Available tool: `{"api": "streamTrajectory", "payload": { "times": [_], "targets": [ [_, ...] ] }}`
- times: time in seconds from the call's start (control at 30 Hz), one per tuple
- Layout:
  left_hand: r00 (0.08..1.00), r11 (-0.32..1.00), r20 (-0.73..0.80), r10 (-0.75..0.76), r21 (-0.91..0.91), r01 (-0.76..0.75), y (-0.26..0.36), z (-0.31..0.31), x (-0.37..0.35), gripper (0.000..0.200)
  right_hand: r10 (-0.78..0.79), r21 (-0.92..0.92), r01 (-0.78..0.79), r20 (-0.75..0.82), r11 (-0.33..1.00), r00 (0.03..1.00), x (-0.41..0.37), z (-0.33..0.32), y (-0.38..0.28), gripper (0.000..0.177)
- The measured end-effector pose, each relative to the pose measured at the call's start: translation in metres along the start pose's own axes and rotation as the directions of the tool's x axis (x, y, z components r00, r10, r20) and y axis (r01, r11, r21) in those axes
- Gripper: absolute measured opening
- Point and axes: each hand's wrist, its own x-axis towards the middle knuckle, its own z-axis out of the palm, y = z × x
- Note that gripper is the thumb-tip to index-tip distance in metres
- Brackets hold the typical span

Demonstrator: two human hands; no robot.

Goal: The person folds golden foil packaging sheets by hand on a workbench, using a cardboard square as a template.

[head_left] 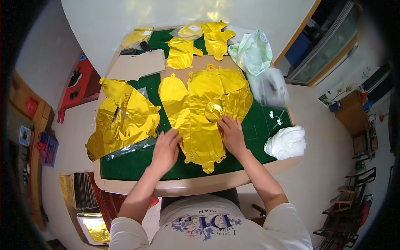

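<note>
A large flat gold foil balloon (202,121) lies in front of me, with small tabs along its edges and folded sections on top. My left hand (166,148) rests at its left edge, fingers loosely bent and apart, touching the foil. On the other side, my right hand (232,133) has its fingers closed at a folded flap of the balloon near its right edge. To the left, a second gold foil balloon (125,118) is spread out, partly over a clear plastic bag (131,149).
Green mat (166,170) covers the table. Cardboard (139,64), smaller gold foil pieces (180,53) and a pale green plastic bag (255,52) are at the back. A white bundle of string (286,143) sits right. An open box (89,200) stands on the floor at left.
</note>
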Motion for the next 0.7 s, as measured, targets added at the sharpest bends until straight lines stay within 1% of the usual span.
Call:
{"api": "streamTrajectory", "payload": {
  "times": [0.07, 0.2, 0.33, 0.37, 0.47, 0.67, 0.7],
  "targets": [
    [0.996, 1.0, -0.091, 0.01, 0.005, -0.01, -0.014, 0.003, 0.025, 0.042, 0.012, 0.004, -0.013, 0.025, 1.0, 1.0, -0.002, 0.003, 0.001, 0.035],
    [0.999, 0.993, -0.032, -0.019, 0.112, 0.023, -0.03, 0.023, 0.066, 0.042, 0.009, 0.003, -0.009, 0.028, 1.0, 1.0, 0.002, 0.0, 0.0, 0.036],
    [0.996, 0.981, -0.085, -0.005, 0.191, 0.021, -0.033, 0.037, 0.068, 0.042, -0.008, -0.001, 0.008, -0.01, 1.0, 1.0, -0.001, 0.003, 0.004, 0.034],
    [0.996, 0.981, -0.086, -0.004, 0.192, 0.021, -0.033, 0.038, 0.067, 0.042, -0.017, -0.005, 0.017, -0.02, 1.0, 1.0, -0.002, 0.003, 0.004, 0.032],
    [0.995, 0.981, -0.1, -0.003, 0.191, 0.022, -0.032, 0.038, 0.067, 0.042, 0.016, 0.009, -0.016, 0.044, 1.0, 0.999, -0.002, 0.003, 0.005, 0.035],
    [0.994, 0.983, -0.11, 0.002, 0.183, 0.019, -0.031, 0.037, 0.066, 0.041, 0.006, 0.02, -0.007, 0.02, 1.0, 1.0, -0.001, 0.003, 0.005, 0.034],
    [0.995, 0.984, -0.096, -0.02, 0.174, 0.037, -0.032, 0.036, 0.067, 0.041, 0.005, 0.021, -0.005, 0.016, 1.0, 1.0, -0.002, 0.004, 0.005, 0.034]
  ]
}}
